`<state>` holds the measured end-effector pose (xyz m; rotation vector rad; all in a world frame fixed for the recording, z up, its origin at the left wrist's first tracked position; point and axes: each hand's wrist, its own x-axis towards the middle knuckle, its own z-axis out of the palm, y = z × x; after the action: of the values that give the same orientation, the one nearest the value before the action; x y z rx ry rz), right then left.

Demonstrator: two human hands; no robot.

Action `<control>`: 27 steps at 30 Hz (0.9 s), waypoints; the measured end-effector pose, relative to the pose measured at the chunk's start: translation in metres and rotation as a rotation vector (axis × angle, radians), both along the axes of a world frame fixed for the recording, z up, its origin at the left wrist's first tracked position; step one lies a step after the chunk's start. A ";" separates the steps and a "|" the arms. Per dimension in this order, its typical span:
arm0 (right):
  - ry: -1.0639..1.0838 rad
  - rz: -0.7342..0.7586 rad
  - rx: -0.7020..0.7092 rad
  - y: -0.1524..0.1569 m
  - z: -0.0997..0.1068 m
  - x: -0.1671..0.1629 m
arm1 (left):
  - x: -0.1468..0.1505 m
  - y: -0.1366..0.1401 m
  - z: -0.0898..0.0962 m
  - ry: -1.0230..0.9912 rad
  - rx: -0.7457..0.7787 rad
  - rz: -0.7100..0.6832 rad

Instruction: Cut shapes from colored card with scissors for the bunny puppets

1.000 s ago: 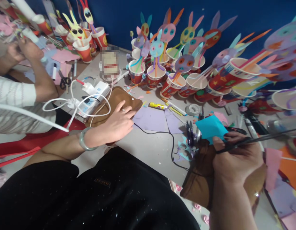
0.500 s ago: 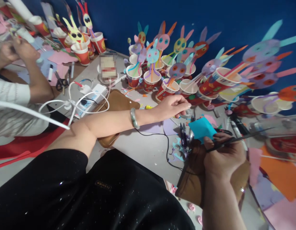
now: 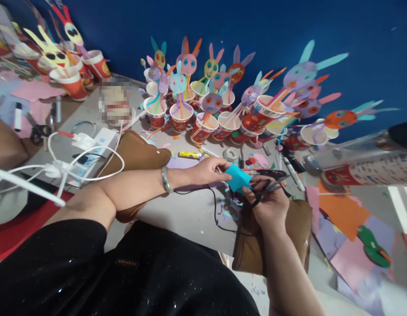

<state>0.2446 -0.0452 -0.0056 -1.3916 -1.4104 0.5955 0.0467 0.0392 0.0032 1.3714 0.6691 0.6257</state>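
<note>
Holding the blue paper (image 3: 238, 177) above the table (image 3: 186, 219), between both hands. Pinching its left edge with the left hand (image 3: 211, 170), drawn nearly closed, thumb showing at the edge and the remaining fingers hard to make out. Gripping its lower right side with the right hand (image 3: 271, 204), curled around dark scissors (image 3: 272, 186) as well. Pointing the blades rightward, away from the blue paper, blurred to a streak; can make out a loop near the thumb, but cannot tell how wide the blades stand. Cannot see the underside of the blue paper, nor the corners covered by fingertips.

Below and right of the blue paper, lying partly over a brown cushion (image 3: 297, 224) with the right forearm and hiding its middle. To the left, covering much of another brown cushion (image 3: 134, 151) with the left forearm, a bracelet (image 3: 167, 179) at the wrist.

Beyond the blue paper, can see crowded paper cups (image 3: 205, 127) with rabbit-like paper faces, partly hidden by one another. Far left of it, can make out only a pixelated object (image 3: 114, 103) and a co-worker's arm (image 3: 5, 140), cut off at the edge. Well right, can see a clear cylinder (image 3: 364, 162), its print too blurred to read.
</note>
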 end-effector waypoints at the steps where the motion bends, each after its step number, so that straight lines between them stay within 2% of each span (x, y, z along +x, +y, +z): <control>1: 0.005 0.012 -0.015 0.000 0.000 -0.001 | 0.000 0.002 -0.001 0.012 0.008 0.006; 5: 0.069 0.025 -0.110 0.000 -0.006 0.001 | -0.005 0.011 -0.004 0.017 0.023 0.093; 8: 0.083 0.047 -0.186 0.000 -0.015 0.007 | -0.010 0.017 -0.003 -0.022 -0.021 0.197; 13: -0.204 0.049 -0.203 -0.001 -0.026 0.027 | -0.011 0.022 -0.001 -0.054 -0.128 0.320; 17: -0.438 0.093 -0.103 0.001 -0.028 0.049 | -0.009 0.019 -0.003 -0.081 -0.146 0.312; 19: -0.483 0.107 -0.092 0.002 -0.027 0.057 | -0.009 0.018 -0.003 -0.072 -0.138 0.314; 21: -0.427 0.069 -0.099 0.000 -0.022 0.060 | -0.009 0.018 -0.003 -0.067 -0.143 0.312; 23: -0.267 0.013 -0.116 -0.003 -0.016 0.054 | -0.009 0.018 -0.002 -0.073 -0.146 0.298; 25: -0.070 0.011 -0.175 -0.009 -0.010 0.040 | -0.011 0.018 -0.001 -0.074 -0.127 0.290; 27: 0.092 0.063 -0.291 -0.016 -0.007 0.022 | -0.012 0.018 0.000 -0.062 -0.102 0.294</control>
<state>0.2668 -0.0616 -0.0122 -1.5291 -1.3356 0.9231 0.0350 0.0576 0.0033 1.1636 0.8495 0.8519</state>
